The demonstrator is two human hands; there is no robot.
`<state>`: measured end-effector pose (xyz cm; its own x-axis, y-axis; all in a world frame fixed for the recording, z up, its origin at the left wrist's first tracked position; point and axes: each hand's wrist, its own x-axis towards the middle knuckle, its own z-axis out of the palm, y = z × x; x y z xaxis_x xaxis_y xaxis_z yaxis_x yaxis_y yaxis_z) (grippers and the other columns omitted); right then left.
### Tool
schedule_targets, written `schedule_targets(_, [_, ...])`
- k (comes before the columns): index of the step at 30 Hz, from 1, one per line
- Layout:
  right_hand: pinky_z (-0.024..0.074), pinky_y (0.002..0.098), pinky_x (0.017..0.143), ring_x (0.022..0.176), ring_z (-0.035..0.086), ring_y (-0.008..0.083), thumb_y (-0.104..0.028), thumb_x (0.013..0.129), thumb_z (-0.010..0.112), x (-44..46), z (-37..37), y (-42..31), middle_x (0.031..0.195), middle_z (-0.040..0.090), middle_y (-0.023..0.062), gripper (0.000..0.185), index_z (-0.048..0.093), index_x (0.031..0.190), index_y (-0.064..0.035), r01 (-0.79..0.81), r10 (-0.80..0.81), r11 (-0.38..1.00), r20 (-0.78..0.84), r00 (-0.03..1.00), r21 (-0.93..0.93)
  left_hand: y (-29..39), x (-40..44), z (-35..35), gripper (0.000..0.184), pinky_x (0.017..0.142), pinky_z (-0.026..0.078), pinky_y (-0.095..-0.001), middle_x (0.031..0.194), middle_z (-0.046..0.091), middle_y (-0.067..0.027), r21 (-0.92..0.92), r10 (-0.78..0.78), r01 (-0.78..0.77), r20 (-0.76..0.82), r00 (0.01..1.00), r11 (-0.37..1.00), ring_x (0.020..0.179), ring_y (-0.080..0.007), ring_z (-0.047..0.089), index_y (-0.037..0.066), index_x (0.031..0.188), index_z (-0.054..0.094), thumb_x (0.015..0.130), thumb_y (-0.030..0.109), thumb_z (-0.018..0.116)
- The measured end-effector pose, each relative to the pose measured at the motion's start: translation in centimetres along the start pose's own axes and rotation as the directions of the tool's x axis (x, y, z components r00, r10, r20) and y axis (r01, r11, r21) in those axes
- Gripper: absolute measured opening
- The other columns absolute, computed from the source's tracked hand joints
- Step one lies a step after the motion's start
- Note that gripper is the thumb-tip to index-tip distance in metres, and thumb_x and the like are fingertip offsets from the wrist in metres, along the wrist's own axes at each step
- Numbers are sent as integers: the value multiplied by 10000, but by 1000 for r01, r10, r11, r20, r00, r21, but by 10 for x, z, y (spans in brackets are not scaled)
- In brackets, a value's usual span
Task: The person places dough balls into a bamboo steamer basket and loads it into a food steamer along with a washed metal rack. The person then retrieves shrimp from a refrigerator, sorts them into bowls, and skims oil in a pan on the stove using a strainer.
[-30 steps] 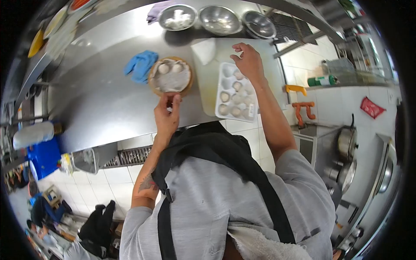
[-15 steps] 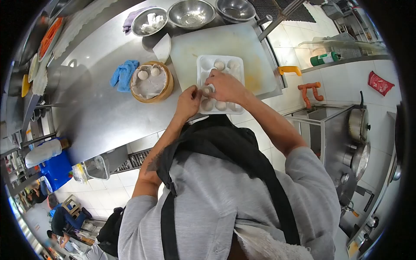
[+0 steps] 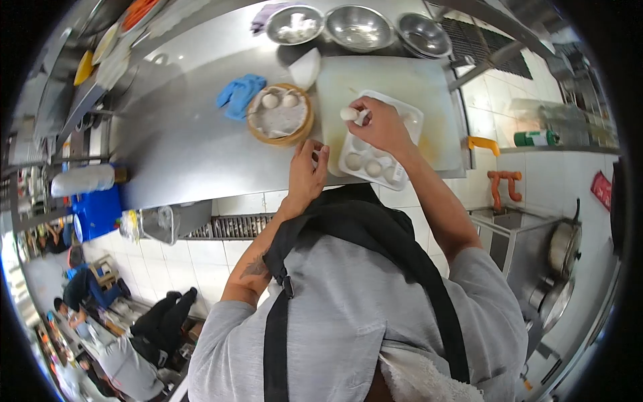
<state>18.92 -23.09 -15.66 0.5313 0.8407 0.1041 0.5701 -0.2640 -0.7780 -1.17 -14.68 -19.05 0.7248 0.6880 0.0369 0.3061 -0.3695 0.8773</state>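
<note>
On a brushed steel counter (image 3: 181, 130), a round bamboo steamer (image 3: 307, 127) sits just left of a pale cutting board (image 3: 439, 87), with a narrow strip of steel between its rim and the board's left side. Two white dough balls (image 3: 280, 100) lie side by side on the crumpled liner (image 3: 278, 120), close to the steamer's far wall, and the liner stretches from them to the near wall. The right hand (image 3: 380, 126) grips another dough ball (image 3: 349, 114) between thumb and fingers, at the left edge of the compartmented white tray (image 3: 415, 120); something pale also shows among the fingers, too small to identify. The tray lies at a slant on the board, its near end close to the counter's front edge, with more balls in its near compartments. Bare board extends beyond the tray's far end and along its right side. The left hand (image 3: 309, 173) is loosely open near the steamer's near right side, fingers bent and thumb apart; whether the fingertips touch the rim, I cannot tell. A blue cloth (image 3: 241, 96) is bunched just beside the steamer's left side, and a white wedge-shaped piece (image 3: 305, 68) lies by the board's far left corner. Metal bowls (image 3: 360, 29) line the far side.
</note>
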Motion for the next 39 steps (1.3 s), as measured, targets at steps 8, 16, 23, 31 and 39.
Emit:
schedule_targets(8, [551, 459, 760, 831, 696, 344, -198, 774, 660, 97, 149, -75, 904, 714, 149, 255, 686, 1013, -111, 281, -178, 908, 321, 930, -310, -53, -35, -78, 202, 603, 464, -342, 875, 594, -138, -25, -122, 119, -231, 965, 993, 673, -212, 574, -10, 966, 593, 981, 191, 574])
schedule_targets(16, [544, 448, 813, 894, 681, 372, -191, 784, 684, 98, 100, -69, 931, 711, 177, 256, 718, 1027, -117, 69, -7, 943, 186, 982, -324, -74, -52, -101, 190, 574, 440, -314, 680, 582, -83, -188, -263, 226, -201, 944, 956, 589, -162, 511, 11, 920, 589, 966, 194, 599])
schedule_targets(23, [535, 442, 813, 878, 678, 343, -163, 809, 687, 50, -49, 34, 929, 712, 159, 212, 700, 1013, -105, -222, 163, 820, -157, 974, -527, -12, 35, -20, 306, 756, 525, -414, 934, 670, -185, -98, 208, -195, 149, 967, 976, 855, -321, 658, -18, 1053, 634, 900, 246, 659])
schedule_targets(31, [547, 436, 811, 898, 663, 373, -184, 748, 714, -7, -25, 66, 947, 650, 227, 237, 701, 949, -61, -342, 277, 755, -201, 940, -559, -9, 158, 100, 380, 730, 532, -396, 1012, 657, -190, 352, -9, -125, 356, 934, 928, 861, -315, 648, -24, 1119, 567, 896, 269, 659])
schedule_targets(39, [545, 438, 797, 912, 646, 376, -129, 743, 729, -23, -53, 72, 1016, 606, 182, 282, 672, 1005, -41, -164, 126, 927, -132, 983, -337, -4, 144, 115, 303, 612, 496, -286, 865, 566, -48, -569, -235, 519, 499, 834, 638, 733, -128, 548, 55, 1060, 473, 959, 305, 612])
